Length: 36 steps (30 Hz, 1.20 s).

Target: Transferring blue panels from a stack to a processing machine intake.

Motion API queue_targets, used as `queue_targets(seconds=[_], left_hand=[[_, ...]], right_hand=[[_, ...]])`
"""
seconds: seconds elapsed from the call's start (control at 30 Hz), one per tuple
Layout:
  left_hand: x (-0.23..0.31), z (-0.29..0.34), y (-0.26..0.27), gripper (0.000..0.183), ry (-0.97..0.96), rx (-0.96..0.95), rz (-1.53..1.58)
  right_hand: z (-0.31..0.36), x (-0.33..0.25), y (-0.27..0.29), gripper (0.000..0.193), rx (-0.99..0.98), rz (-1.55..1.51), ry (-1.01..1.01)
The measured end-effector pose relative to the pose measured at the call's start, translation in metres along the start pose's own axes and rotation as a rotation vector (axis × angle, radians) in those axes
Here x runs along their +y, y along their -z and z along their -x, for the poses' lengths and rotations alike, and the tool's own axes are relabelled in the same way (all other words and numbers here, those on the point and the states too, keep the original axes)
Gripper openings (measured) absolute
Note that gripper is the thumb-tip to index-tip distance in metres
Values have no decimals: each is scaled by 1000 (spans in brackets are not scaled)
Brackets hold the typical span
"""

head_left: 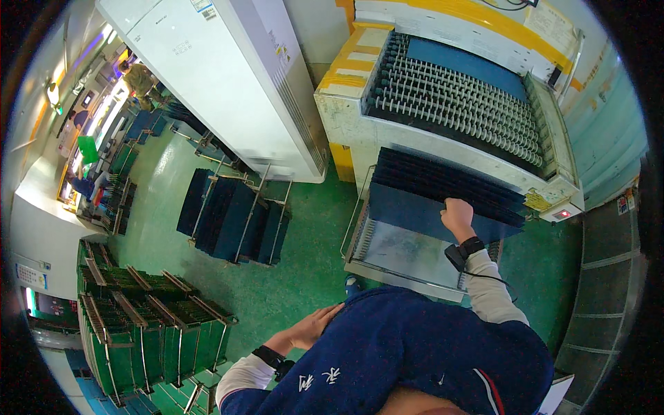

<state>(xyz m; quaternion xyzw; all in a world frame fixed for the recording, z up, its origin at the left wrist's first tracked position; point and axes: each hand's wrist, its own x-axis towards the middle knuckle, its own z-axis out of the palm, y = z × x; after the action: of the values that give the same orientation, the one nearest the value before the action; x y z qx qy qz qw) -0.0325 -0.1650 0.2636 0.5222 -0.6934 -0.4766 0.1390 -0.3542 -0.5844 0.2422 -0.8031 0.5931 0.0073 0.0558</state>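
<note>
My right hand [458,218] is closed at the upper edge of the foremost dark blue panel [408,211]; its fingertips are partly hidden. Behind that panel stand several more dark blue panels [443,173], upright and leaning in a metal rack [404,274] with toothed sides. The front part of the rack shows its pale bottom. My left hand [315,328] lies flat against my dark blue jacket near the hip, fingers stretched out, holding nothing. Black bands with small devices are on both wrists.
Beyond the rack stands a roller machine [456,97] with a blue panel [470,66] at its far end. A tall white cabinet [214,83] is at left. Racks of dark panels [235,218] and green panels [149,325] stand on the green floor. People work far left.
</note>
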Motion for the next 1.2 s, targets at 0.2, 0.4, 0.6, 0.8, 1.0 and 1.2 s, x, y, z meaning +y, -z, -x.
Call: queue_targets(seconds=[0.2,0.4,0.6,0.8,1.0,1.2], left_hand=[[-1,0,0,102,15,-12,15],[0,0,2,103,11,-14,40],[-7,0,-2,104,-2,-18,16],[-6,-3,0,102,11,-2,63],[7,-10,17,104,14,-33,30],[6,-19,27,108,-40,-88,6]], right_hand=[[0,-1,0,20,5,2,-4],[-2,0,0,21,-2,3,4],[-7,2,-2,26,-23,27,-1],[3,16,-4,30,52,-81,136],[21,9,107,32,66,-54,151],[41,76,228,36,316,-275,106]])
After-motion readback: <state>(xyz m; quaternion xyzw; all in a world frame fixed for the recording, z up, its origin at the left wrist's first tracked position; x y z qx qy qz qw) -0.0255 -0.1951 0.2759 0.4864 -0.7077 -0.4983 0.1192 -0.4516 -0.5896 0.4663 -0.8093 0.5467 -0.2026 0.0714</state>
